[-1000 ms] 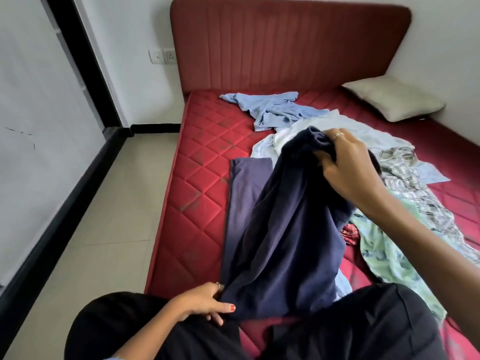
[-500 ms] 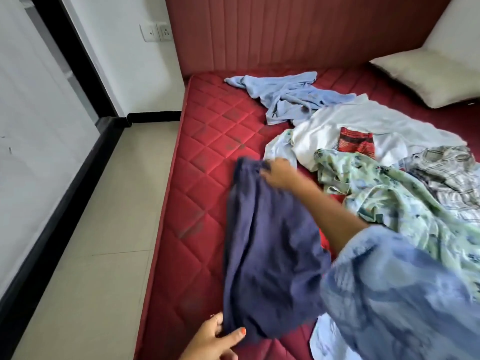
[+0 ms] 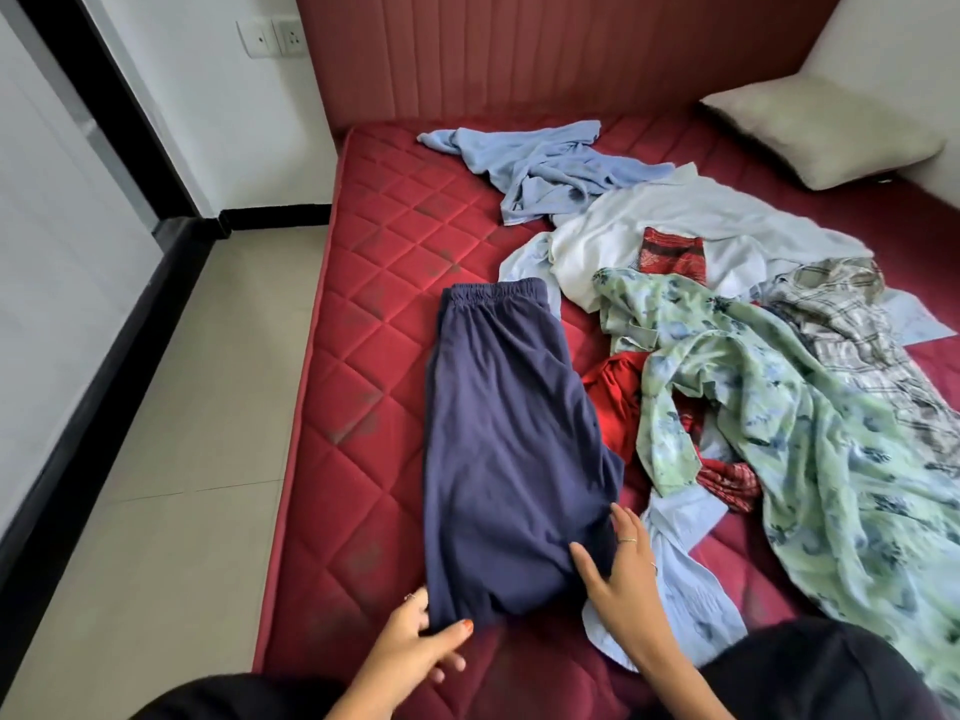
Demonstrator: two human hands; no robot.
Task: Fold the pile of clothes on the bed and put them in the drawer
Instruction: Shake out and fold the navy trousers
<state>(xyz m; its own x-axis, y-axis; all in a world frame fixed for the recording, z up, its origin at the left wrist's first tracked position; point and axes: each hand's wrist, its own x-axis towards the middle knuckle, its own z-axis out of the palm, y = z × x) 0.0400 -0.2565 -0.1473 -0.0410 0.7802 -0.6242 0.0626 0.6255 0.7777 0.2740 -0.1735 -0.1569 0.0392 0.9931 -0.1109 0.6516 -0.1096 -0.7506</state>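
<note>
Navy trousers (image 3: 498, 433) lie lengthwise on the red quilted mattress (image 3: 374, 356), elastic waistband at the far end. My left hand (image 3: 421, 641) pinches their near left corner between thumb and fingers. On the near right part of the trousers rests my right hand (image 3: 618, 569), fingers straight and spread. To the right lies the pile: a green floral garment (image 3: 779, 418), a white shirt (image 3: 675, 226), a plaid shirt (image 3: 852, 324), red pieces (image 3: 613, 392) and a pale blue piece (image 3: 685, 589). No drawer is in view.
A light blue garment (image 3: 545, 168) lies crumpled near the red padded headboard (image 3: 519, 54). A cream pillow (image 3: 815, 132) sits at the far right. Left of the bed are a tiled floor (image 3: 182, 433) and a wall with a black skirting. My dark-clothed knees fill the bottom edge.
The trousers, held up a second ago, now lie flat on the mattress. My right hand let go of the waistband and came back to the near end. My left hand kept its hold.
</note>
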